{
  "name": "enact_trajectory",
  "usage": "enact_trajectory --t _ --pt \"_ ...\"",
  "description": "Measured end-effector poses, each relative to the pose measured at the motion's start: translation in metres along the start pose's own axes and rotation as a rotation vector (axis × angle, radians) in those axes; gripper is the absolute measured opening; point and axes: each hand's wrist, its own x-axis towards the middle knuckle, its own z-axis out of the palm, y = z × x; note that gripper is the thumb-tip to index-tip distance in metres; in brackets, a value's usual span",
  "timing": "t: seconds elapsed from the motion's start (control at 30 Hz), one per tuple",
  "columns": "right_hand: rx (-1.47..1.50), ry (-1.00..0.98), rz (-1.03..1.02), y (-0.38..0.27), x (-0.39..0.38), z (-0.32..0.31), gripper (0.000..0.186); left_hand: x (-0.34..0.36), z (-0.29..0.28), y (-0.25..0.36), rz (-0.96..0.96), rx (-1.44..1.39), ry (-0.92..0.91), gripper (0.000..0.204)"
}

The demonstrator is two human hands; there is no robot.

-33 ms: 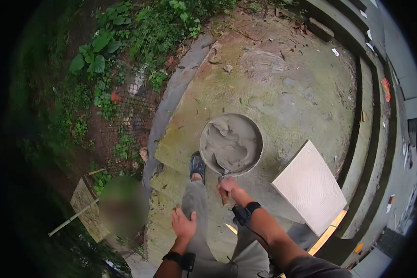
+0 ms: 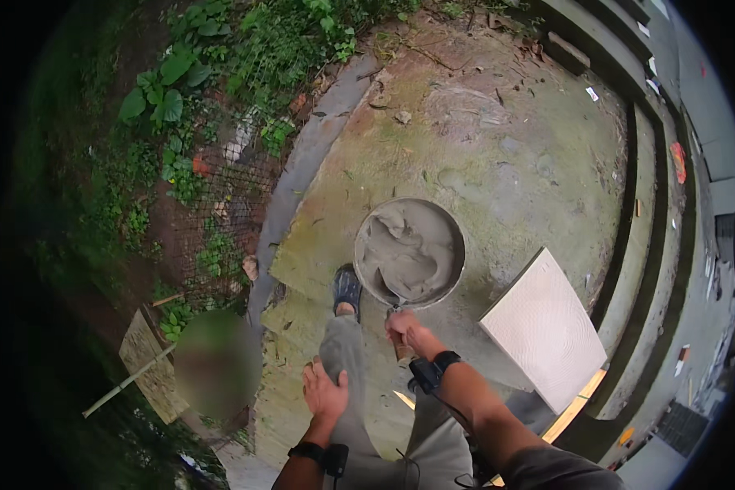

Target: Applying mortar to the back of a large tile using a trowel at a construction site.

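My right hand (image 2: 406, 329) grips the wooden handle of a trowel (image 2: 399, 348), whose blade dips into grey wet mortar (image 2: 412, 245) at the near edge of a round pan (image 2: 459, 237) on the concrete ground. My left hand (image 2: 325, 390) is open, fingers apart, over my grey trouser leg near the knee; whether it touches the cloth is unclear. My left foot (image 2: 347, 290), in a dark shoe, stands just left of the pan. To the right of my right arm lies a square cream patterned tile (image 2: 545, 322) with wood showing under its lower edge.
Concrete steps (image 2: 653, 245) curve along the right, with small litter on them. The mossy slab (image 2: 498, 139) extends beyond the pan. Plants (image 2: 180, 73) and netting over soil (image 2: 208, 212) border it at left, with a board and pole (image 2: 143, 367) at lower left.
The whole view has shifted very slightly. My right hand still grips the trowel in the pan, and nothing else has visibly moved.
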Motion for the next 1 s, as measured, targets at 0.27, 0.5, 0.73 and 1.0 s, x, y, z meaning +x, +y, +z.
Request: enact_trajectory --t 0.27,0.5,0.73,1.0 --pt "-0.491 0.138 0.116 -0.109 -0.140 0.045 0.020 0.040 -0.042 -0.021 -0.159 0.108 0.097 0.051" --pt "-0.762 -0.029 -0.137 -0.159 -0.093 -0.062 0.022 0.033 -0.036 -0.027 -0.188 0.021 0.204 0.038" --pt "-1.538 0.518 0.245 -0.223 -0.060 -0.022 0.021 0.016 -0.028 -0.041 -0.311 -0.054 0.173 0.037" --pt "-2.233 0.664 -0.271 -0.268 0.000 0.078 0.017 0.013 -0.022 -0.049 -0.306 -0.074 0.177 0.037"
